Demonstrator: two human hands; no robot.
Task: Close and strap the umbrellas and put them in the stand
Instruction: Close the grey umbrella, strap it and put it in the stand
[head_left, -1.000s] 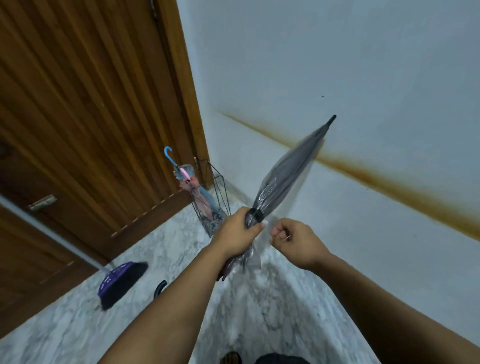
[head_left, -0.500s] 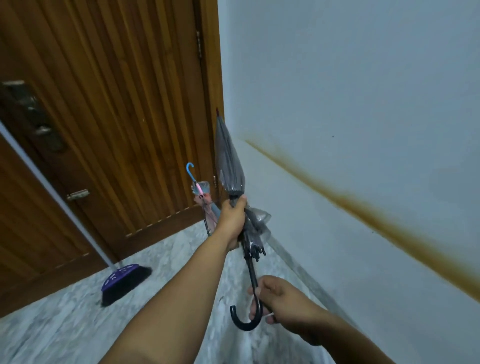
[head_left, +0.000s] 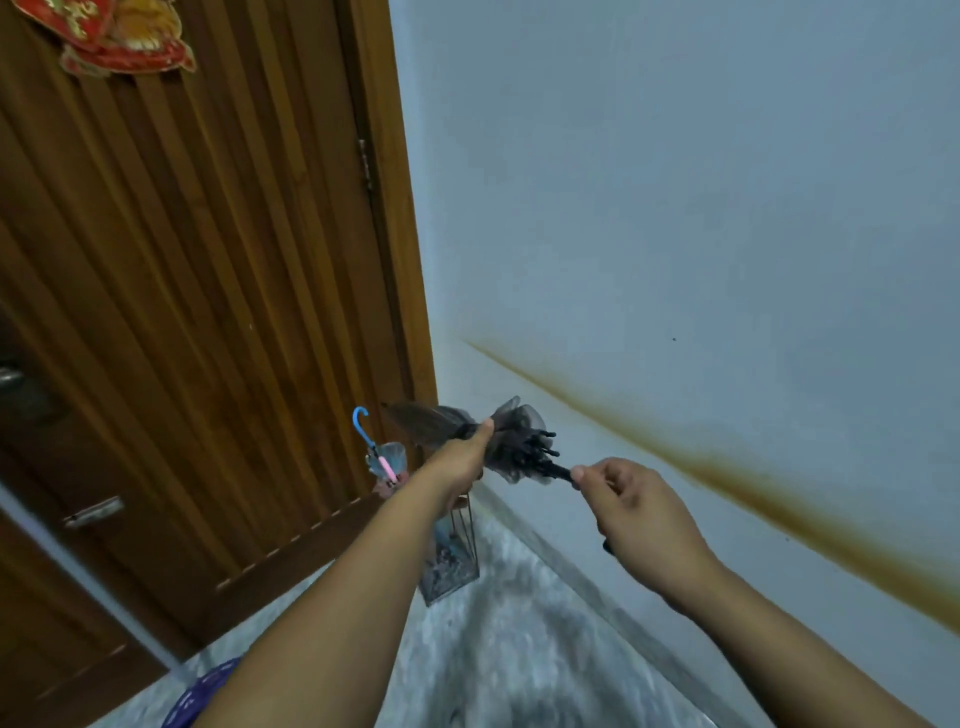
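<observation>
Wooden door (head_left: 197, 291): filled the left of the view, a red ornament (head_left: 119, 36) at its top.

Pink umbrella (head_left: 387, 460): blue hooked handle upward, already stowed tip-down in the wire stand (head_left: 457, 551) at the corner by the door frame.

Grey umbrella (head_left: 467, 431): folded, held roughly level above the stand, tip toward the door, rib ends flaring toward the wall. Judged not yet in the stand; strap not discernible.

Left hand (head_left: 462, 457): fingers wrapped tight around the gathered canopy, likely to keep the folds bunched.

Right hand (head_left: 634, 504): thumb and forefinger pinching the dark shaft end, remaining fingers curled; apparently steering the handle end for turning tip-down.

Wall (head_left: 675, 208): pale, with a brown stain (head_left: 753, 483).
</observation>
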